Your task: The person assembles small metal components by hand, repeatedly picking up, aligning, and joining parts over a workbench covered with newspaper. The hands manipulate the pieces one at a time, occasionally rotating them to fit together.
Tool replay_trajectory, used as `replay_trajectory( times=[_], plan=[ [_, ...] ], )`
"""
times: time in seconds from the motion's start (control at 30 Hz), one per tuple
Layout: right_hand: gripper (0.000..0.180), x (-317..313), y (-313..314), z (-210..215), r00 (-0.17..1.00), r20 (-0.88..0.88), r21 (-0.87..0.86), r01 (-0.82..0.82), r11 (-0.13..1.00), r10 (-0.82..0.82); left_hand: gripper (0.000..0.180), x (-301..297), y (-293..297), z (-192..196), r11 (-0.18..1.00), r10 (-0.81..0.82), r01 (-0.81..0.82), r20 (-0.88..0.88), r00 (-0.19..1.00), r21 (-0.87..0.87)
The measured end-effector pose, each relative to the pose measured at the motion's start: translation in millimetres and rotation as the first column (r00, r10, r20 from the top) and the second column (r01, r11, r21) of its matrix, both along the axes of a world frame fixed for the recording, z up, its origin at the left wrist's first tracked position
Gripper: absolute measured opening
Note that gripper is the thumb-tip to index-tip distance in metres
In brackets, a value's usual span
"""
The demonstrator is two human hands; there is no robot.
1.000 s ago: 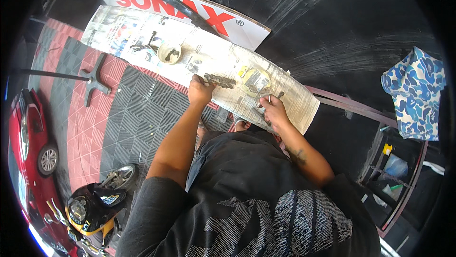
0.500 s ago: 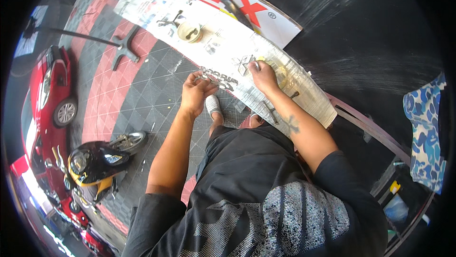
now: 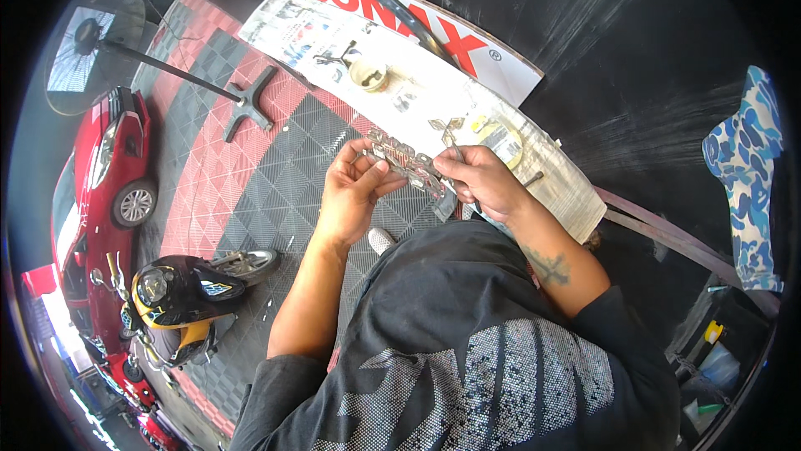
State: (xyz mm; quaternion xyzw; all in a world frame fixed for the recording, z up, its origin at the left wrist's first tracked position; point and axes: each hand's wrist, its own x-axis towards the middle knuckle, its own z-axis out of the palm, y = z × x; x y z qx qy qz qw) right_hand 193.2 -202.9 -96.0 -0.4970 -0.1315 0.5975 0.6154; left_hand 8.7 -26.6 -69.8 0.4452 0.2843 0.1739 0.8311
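Openwork grey strip point(image 3: 399, 156) is between the hands, just off the worktop point(image 3: 576, 199) edge. Left hand point(image 3: 349, 196) pinches it; right hand point(image 3: 491, 184) is at its end — can't tell if gripping. Likely light, stiff, snappable — support both ends.

Newspaper-covered bench point(image 3: 576, 207): round tub point(image 3: 368, 76), dark branched tool point(image 3: 337, 59), diamond-patterned emblem point(image 3: 448, 127).

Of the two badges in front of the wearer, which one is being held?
The strip of joined letters, in the left hand; the diamond badge lies on the newspaper.
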Motion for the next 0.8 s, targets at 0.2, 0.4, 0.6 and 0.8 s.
replay_trajectory(
  times=[0.2, 0.4, 0.6, 0.8],
  plan=[
    [0.015, -64, 16, 55, 0.981, 0.145, 0.113, 0.111, 0.987, -0.127, 0.03, -53, 27, 33, 0.998, 0.023, -0.028, 0.076, 0.997, 0.059],
    [0.021, -110, 33, 80, 0.946, 0.29, 0.134, 0.108, 0.985, -0.144, 0.032, -101, 37, 62, 0.998, 0.047, -0.051, 0.137, 0.989, 0.03],
    [0.021, -136, 36, 84, 0.942, 0.307, 0.155, 0.092, 0.984, -0.137, 0.037, -128, 49, 65, 0.998, -0.005, -0.009, 0.201, 0.98, 0.067],
    [0.021, -146, 37, 92, 0.936, 0.339, 0.139, 0.053, 0.989, -0.098, 0.041, -137, 48, 68, 0.994, 0.016, -0.037, 0.208, 0.978, 0.099]
  ],
)
